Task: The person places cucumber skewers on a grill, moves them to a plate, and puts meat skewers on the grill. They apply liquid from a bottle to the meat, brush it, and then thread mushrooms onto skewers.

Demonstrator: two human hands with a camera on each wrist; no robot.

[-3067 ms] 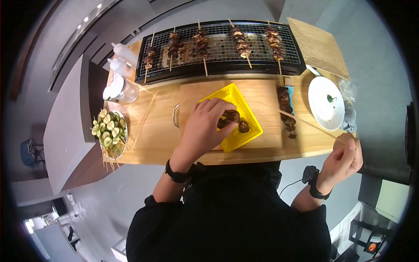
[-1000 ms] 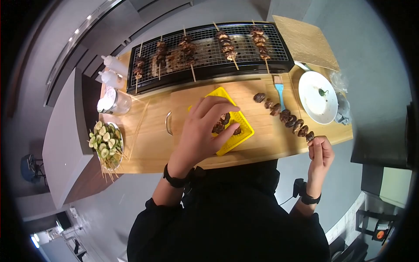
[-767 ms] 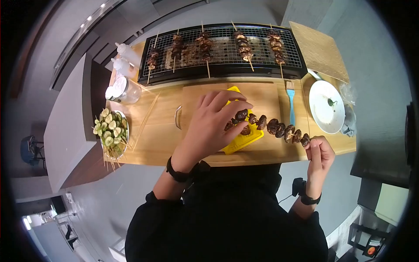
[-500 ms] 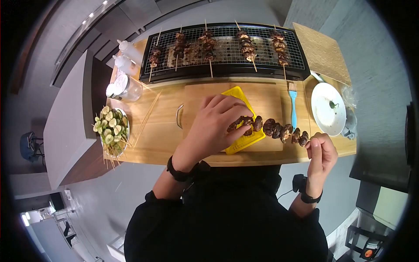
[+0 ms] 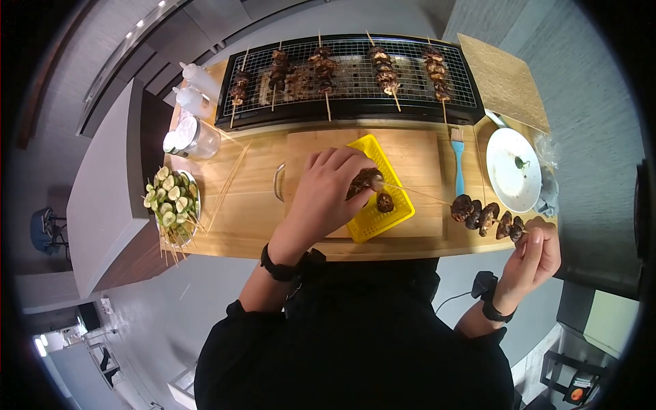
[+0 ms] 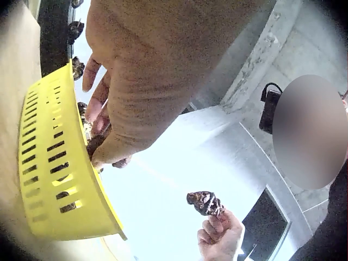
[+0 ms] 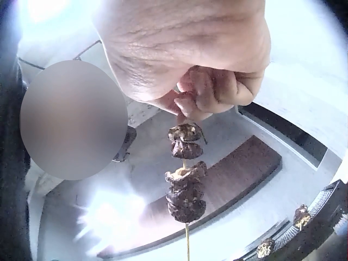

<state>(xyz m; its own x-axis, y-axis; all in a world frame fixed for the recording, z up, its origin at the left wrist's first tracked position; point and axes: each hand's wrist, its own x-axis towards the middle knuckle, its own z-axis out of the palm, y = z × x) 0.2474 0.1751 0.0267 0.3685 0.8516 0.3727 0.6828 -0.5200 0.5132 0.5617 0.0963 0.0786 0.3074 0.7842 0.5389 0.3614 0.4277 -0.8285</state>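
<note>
My right hand (image 5: 535, 256) pinches the end of a thin wooden skewer (image 5: 425, 195) with its thumb and fingers. Several dark grilled mushrooms (image 5: 486, 217) are threaded near that hand; in the right wrist view these mushrooms (image 7: 186, 187) sit close below the fingers. A bare stretch of stick runs leftward to my left hand (image 5: 324, 191), whose thumb and fingers grip dark mushroom pieces (image 5: 365, 180) at the tip. This hand is over a yellow slotted basket (image 5: 403, 213), where one loose mushroom (image 5: 385, 202) lies. The left wrist view shows the fingers over the basket wall (image 6: 60, 168).
The basket stands on a wooden board (image 5: 424, 157). Behind is a black grill (image 5: 294, 113) with several skewers on it. A blue brush (image 5: 458, 167) and white bowl (image 5: 502, 184) lie right; squeeze bottles (image 5: 195, 102), a jar (image 5: 198, 139) and a plate of cucumber skewers (image 5: 174, 205) stand left.
The right hand has drawn the skewer to the right, and its mushrooms went with it. Bare stick now shows between the hands, while the left hand keeps mushroom pieces over the basket.
</note>
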